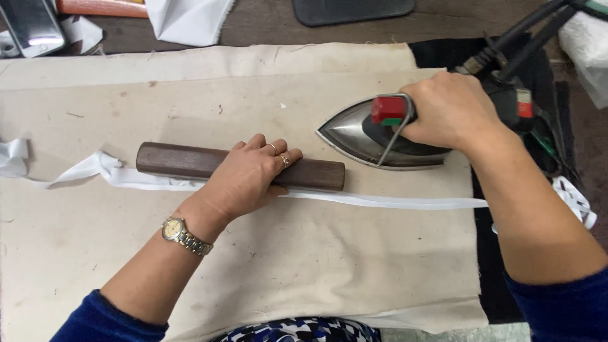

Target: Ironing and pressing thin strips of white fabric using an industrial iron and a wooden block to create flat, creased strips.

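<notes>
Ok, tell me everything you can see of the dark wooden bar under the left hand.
The wooden bar is a dark brown, smooth block with squared ends, lying flat and nearly level across the beige pressing cloth. It sits on the white fabric strip, which runs out past both ends. The left hand presses down on its right half, fingers draped over the top. The iron stands just beyond its right end, apart.

Your table (266, 25) is dark wood, showing bare only along its far edge. A stained, cream pressing cloth (253, 266) covers most of it, over a black mat (491, 278) that peeks out on the right. On the cloth you have a brown wooden bar (190, 161) lying lengthwise, a white fabric strip (392, 201) running along just in front of it and touching it, and a steel iron (358, 136) flat to the bar's right. White fabric scraps (187, 19) and a dark pad (351, 9) lie at the far edge.
</notes>
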